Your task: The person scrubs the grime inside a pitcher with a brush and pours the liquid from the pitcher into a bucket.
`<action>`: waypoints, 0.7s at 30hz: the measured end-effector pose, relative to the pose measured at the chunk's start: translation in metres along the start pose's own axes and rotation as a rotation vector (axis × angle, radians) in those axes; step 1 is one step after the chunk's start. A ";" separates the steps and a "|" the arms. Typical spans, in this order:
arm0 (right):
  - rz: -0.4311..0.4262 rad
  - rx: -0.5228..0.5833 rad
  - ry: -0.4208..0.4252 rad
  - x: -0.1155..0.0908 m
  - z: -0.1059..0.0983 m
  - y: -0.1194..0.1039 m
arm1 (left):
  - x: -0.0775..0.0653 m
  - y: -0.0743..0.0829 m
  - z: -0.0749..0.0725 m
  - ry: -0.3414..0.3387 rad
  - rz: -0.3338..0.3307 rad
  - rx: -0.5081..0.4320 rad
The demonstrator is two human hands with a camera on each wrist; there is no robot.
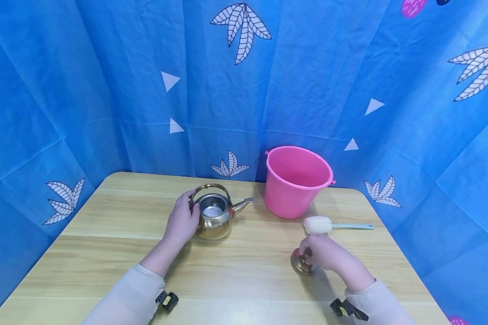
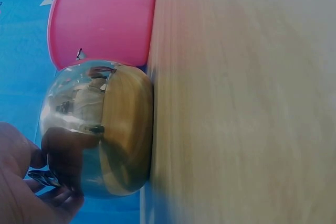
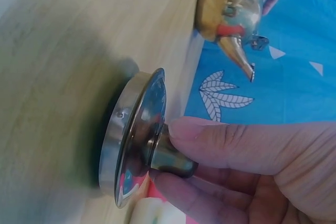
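A shiny brass-coloured teapot stands uncovered on the table, its perforated strainer visible inside and its spout pointing right. My left hand grips its arched handle on the left side. In the left wrist view, thumb and fingers close around the handle's base beside the round teapot body. Nearer the front right, my right hand pinches the knob of the metal teapot lid. The right wrist view shows the lid tilted, rim toward the tabletop; whether it touches the wood I cannot tell.
A pink bucket stands at the back, right of the spout. Just beyond my right hand lies a white sponge brush with a pale blue handle. Blue patterned curtain hangs behind and beside the wooden table.
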State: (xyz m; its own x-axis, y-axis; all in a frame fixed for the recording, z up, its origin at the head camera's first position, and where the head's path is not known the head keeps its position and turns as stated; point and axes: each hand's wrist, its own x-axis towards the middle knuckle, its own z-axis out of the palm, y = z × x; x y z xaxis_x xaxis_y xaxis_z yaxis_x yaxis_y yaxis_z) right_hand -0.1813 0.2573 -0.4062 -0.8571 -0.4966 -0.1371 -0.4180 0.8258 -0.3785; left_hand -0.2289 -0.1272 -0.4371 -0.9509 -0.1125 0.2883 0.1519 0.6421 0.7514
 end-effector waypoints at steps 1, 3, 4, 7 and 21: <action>0.004 0.001 -0.001 0.000 0.000 0.000 | 0.000 0.000 0.000 -0.003 -0.002 0.000; 0.005 -0.001 -0.002 0.000 0.001 0.000 | 0.000 0.001 0.000 -0.011 -0.005 -0.001; 0.003 -0.003 -0.002 0.000 0.001 0.000 | 0.000 0.001 0.000 -0.014 -0.006 -0.002; 0.002 -0.012 0.002 0.000 0.001 0.000 | 0.001 0.001 -0.001 -0.016 -0.002 -0.001; 0.018 -0.011 0.005 0.000 0.002 0.000 | 0.000 0.000 -0.001 -0.019 -0.007 -0.001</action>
State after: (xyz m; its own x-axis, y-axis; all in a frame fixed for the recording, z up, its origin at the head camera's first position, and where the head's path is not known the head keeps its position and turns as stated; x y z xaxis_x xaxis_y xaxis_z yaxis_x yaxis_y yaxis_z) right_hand -0.1809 0.2568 -0.4086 -0.8660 -0.4803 -0.1393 -0.4056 0.8375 -0.3663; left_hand -0.2291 -0.1281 -0.4368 -0.9568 -0.1025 0.2720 0.1456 0.6407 0.7539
